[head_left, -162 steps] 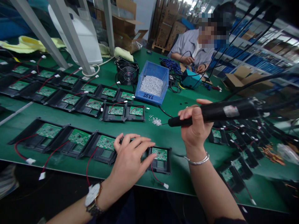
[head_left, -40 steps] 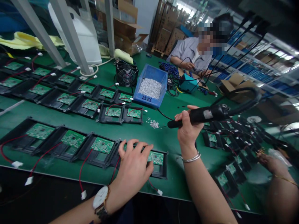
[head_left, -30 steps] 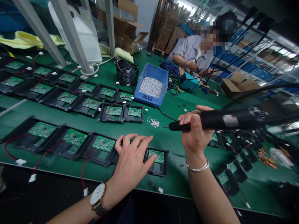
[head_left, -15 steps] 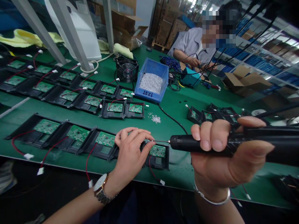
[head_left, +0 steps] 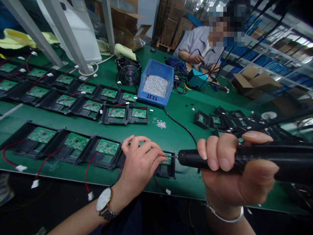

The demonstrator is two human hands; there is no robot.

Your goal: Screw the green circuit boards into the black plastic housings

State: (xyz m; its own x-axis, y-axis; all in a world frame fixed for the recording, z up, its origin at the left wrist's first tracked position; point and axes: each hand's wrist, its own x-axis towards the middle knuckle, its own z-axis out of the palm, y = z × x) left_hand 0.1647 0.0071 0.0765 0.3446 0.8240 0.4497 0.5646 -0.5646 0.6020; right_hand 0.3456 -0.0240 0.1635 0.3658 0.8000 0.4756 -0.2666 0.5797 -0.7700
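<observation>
My right hand is wrapped around a black electric screwdriver, held level with its nose to the left. A thin metal bit sticks out of it. At the bit's tip, the thumb and fingers of my left hand are pinched together; whatever lies between them is too small to make out. Below and behind this pinch is a black plastic housing with a green circuit board, partly covered by my left hand. To the left, in the same row, more housings hold green circuit boards with red wires and white plugs.
A blue bin of small screws stands beyond my hands, with a loose screw pile before it. Two more rows of housings lie at the left, near a fan. A co-worker sits across the green table.
Both hands are slightly lower in view, with the left fingertips still at the bit's tip. The table and its things have shifted a little left in view.
</observation>
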